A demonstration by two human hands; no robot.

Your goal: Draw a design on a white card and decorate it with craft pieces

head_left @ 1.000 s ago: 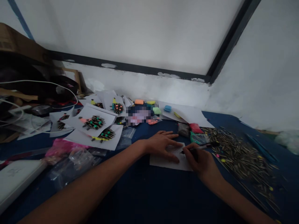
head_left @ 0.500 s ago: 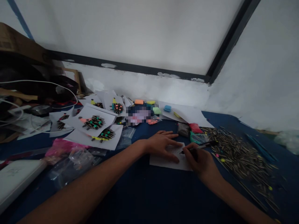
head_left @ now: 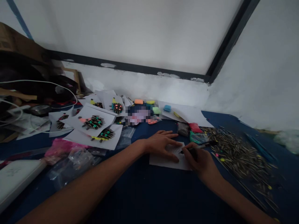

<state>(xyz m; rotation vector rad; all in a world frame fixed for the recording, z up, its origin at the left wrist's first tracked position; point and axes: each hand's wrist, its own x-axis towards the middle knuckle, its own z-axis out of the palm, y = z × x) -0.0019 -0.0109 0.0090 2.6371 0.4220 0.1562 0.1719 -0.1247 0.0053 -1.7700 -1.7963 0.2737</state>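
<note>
My left hand (head_left: 163, 145) lies flat with its fingers spread, pressing on a small white sheet of paper (head_left: 161, 161) on the blue tabletop. Dark pen marks show on the paper between that thumb and forefinger. In my right hand (head_left: 198, 158) is a pen (head_left: 205, 144), pinched at its lower end and slanting up to the right. Its tip meets the paper beside the marks, partly covered by my fingers. Small packets of clay, one brown (head_left: 183, 128) and one red (head_left: 194, 127), lie just beyond my hands.
A heap of striped sunflower seeds (head_left: 240, 155) covers the right side. On the left are sheets with seed-and-clay hedgehogs (head_left: 93, 122), plastic bags (head_left: 70, 165) and a white box (head_left: 18, 177). Coloured clay blocks (head_left: 167, 108) sit near the wall.
Hardly anything differs. My right hand stays at the paper with the pen, shifted at most slightly, and my left hand holds its place.
</note>
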